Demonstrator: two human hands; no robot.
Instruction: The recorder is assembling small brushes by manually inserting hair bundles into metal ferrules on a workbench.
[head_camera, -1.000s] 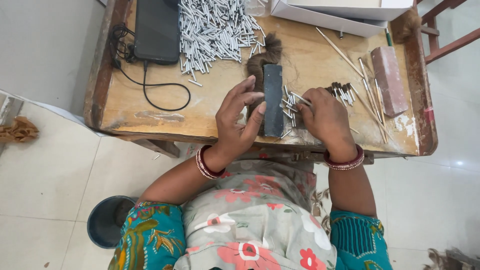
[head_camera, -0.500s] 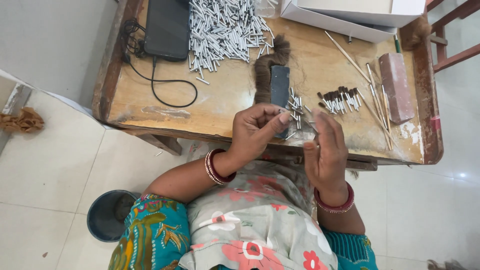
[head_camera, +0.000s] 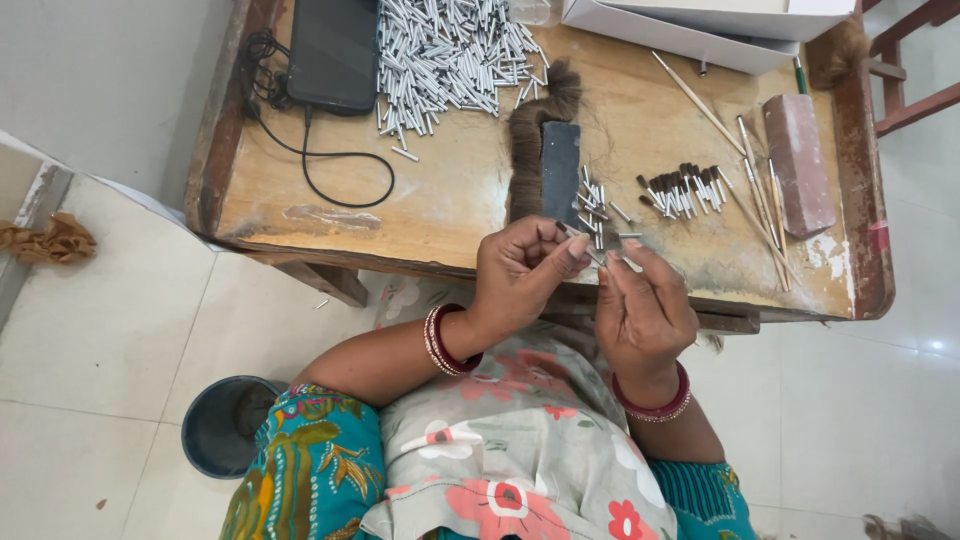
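At the far left of the worn wooden surface (head_camera: 440, 215) lay a flat black rectangular device (head_camera: 333, 52) with a thin black cable (head_camera: 330, 160) looping from it, and beside it a loose heap of short silver metal tubes (head_camera: 455, 50). Toward the middle, a tuft of brown hair (head_camera: 528, 150) lay under a dark rectangular block (head_camera: 560, 172), with a few more silver tubes scattered just beside it.

Above the near edge, the left hand (head_camera: 520, 275) had its fingers (head_camera: 572, 245) pinched shut on one small silver metal tube (head_camera: 582, 247), held in the air between the two hands rather than on the surface. The right hand (head_camera: 640, 310) faced it, fingertips closed close to the tube's end — whether on hair or on the tube itself could not be told. The step looked like fitting a small hair bundle into the tube; a steady, fine pinch and careful alignment would seem needed.

Further right sat a row of finished hair-tipped tubes (head_camera: 680, 190), thin wooden sticks (head_camera: 750, 190), a pinkish rectangular stone block (head_camera: 798, 160) and — at the top — a white cardboard box (head_camera: 700, 25).
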